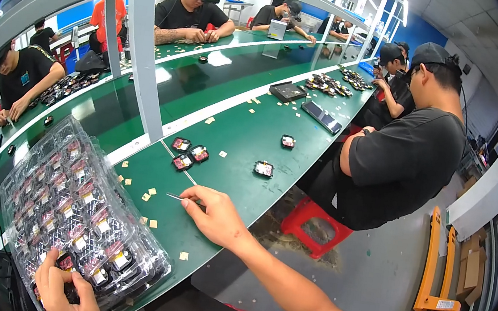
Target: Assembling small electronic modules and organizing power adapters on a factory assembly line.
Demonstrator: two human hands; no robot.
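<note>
At the lower left, my left hand (64,291) is over the near edge of a clear plastic blister tray (152,260). Its thumb and fingers close around a small black square device housing (66,261) with a red inside, shaped like a watch case. Many similar housings with white and red parts fill the tray pockets. Over the green bench, my right hand (214,213) pinches thin metal tweezers (174,196), their tip pointing left. Just beyond that hand lie three open housings (183,161) in a cluster.
Small yellowish paper squares (146,197) are scattered on the green bench (233,181). Two single housings (264,168), a phone-like device (322,116), a black tray (288,91) and a housing pile (328,84) lie farther along. A metal post (144,49) rises mid-bench. A co-worker (408,150) sits at right.
</note>
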